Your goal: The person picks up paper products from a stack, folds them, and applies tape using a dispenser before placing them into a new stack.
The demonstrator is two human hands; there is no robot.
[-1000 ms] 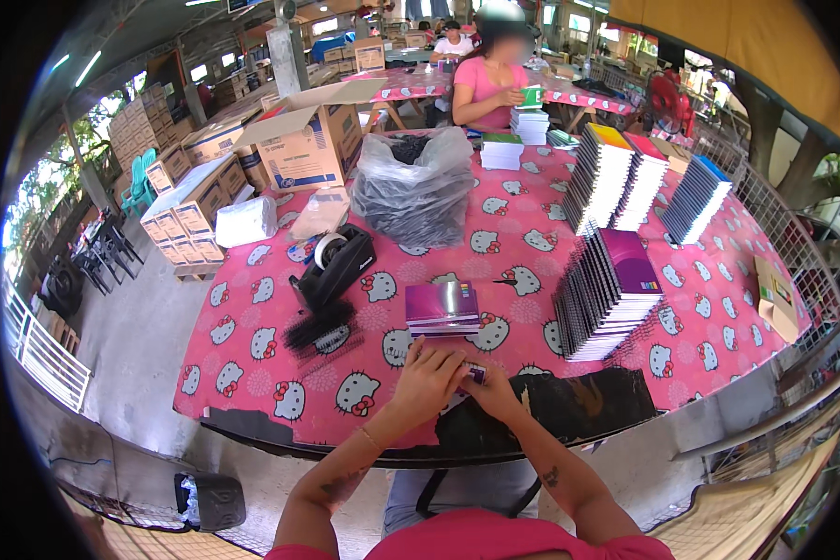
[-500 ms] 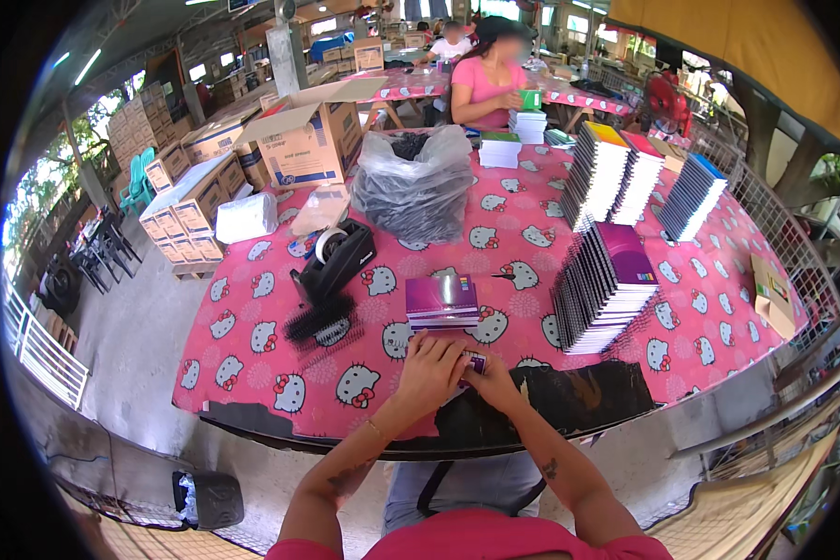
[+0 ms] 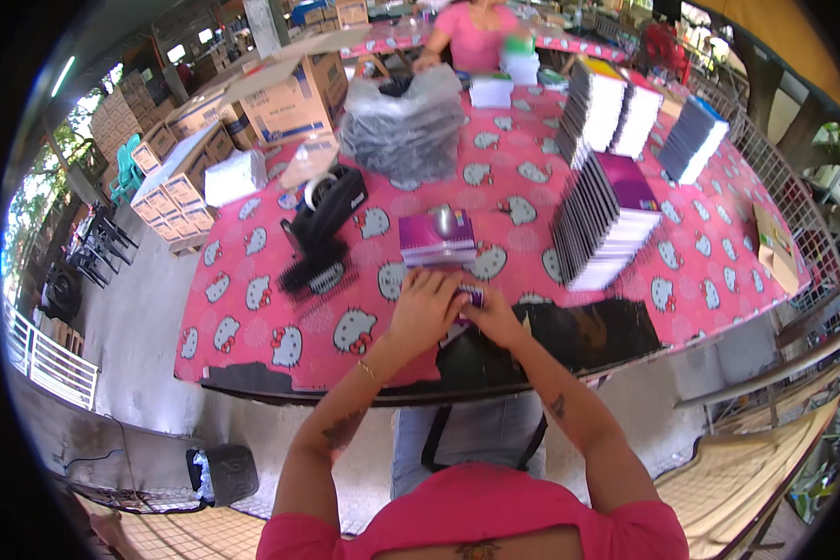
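Close to the table's near edge, my two hands meet over a small purple notebook (image 3: 473,296), which they mostly cover. My left hand (image 3: 427,306) curls over its left side, fingers together. On the other side my right hand (image 3: 493,319) grips it, thumb and fingers closed. Just beyond my fingers lies a short stack of purple notebooks (image 3: 436,239) with a shiny spot of light on the top cover. To the right leans a tall stack of purple notebooks (image 3: 595,224) with black spiral bindings. Left of my hands lies a heap of black binding coils (image 3: 313,266).
A black tape dispenser (image 3: 333,207) stands beyond the coils. Farther off are a plastic bag of dark material (image 3: 401,135) and an open carton (image 3: 299,98). More spiral notebooks (image 3: 693,140) stand at the right. Across the table, a person in pink (image 3: 476,37) handles green-covered notebooks.
The view has tipped downward, so the table sits higher in the picture. My hands remain together on the notebook. The person across has moved one arm out toward the plastic bag.
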